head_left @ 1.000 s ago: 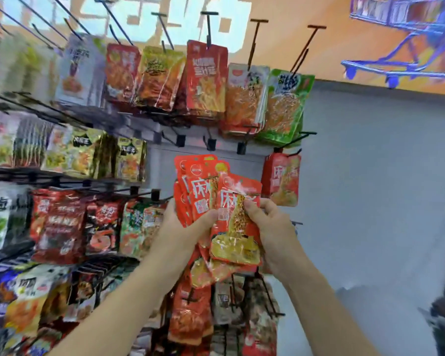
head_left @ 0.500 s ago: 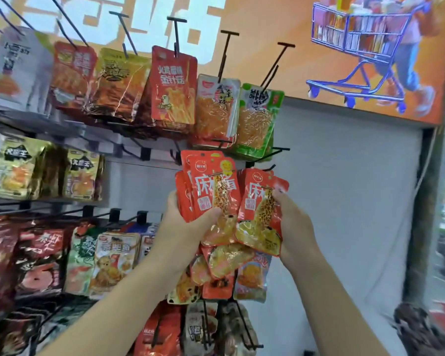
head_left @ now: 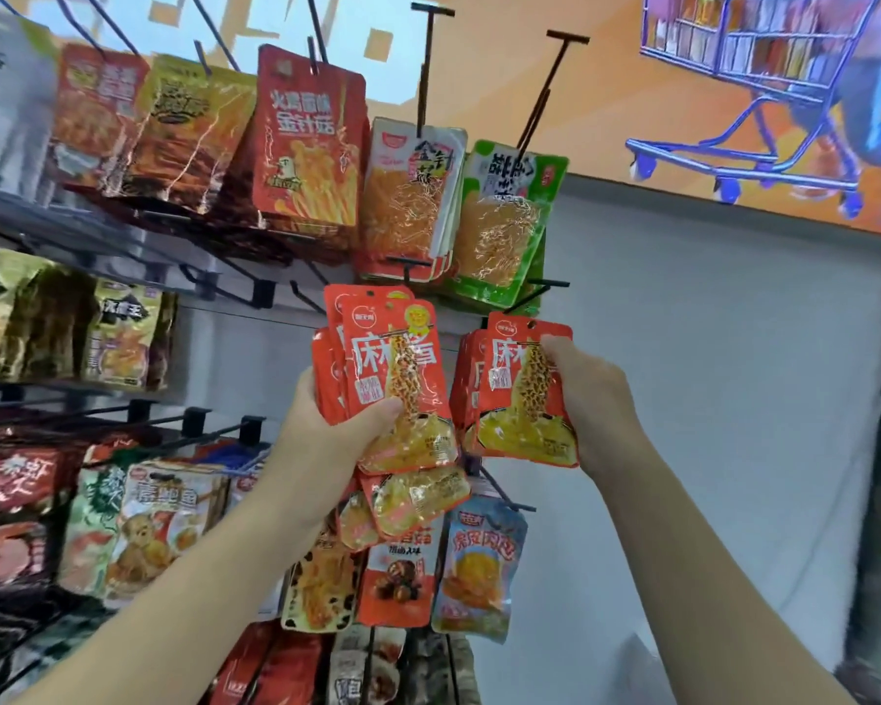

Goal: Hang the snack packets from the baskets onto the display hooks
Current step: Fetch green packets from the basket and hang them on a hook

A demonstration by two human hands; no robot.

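My left hand [head_left: 329, 432] grips a fanned stack of red snack packets [head_left: 392, 379] in front of the rack, thumb across the front one. My right hand [head_left: 593, 399] holds a single red packet [head_left: 522, 394] of the same kind by its right edge, raised to the black display hook [head_left: 540, 292] at the right end of the middle row. Its punched hole sits just below the hook's tip, and more red packets hang right behind it. Whether the hole is on the hook I cannot tell.
Rows of black hooks hold many other packets: a red one [head_left: 309, 139] and a green one [head_left: 504, 221] above, a blue one [head_left: 481, 567] below. A grey wall panel [head_left: 708, 399] lies to the right, an orange poster [head_left: 631, 84] above.
My right hand has carried one packet away from the left-hand stack, rightwards and up to the hook. The view has tilted up and moved closer to the rack.
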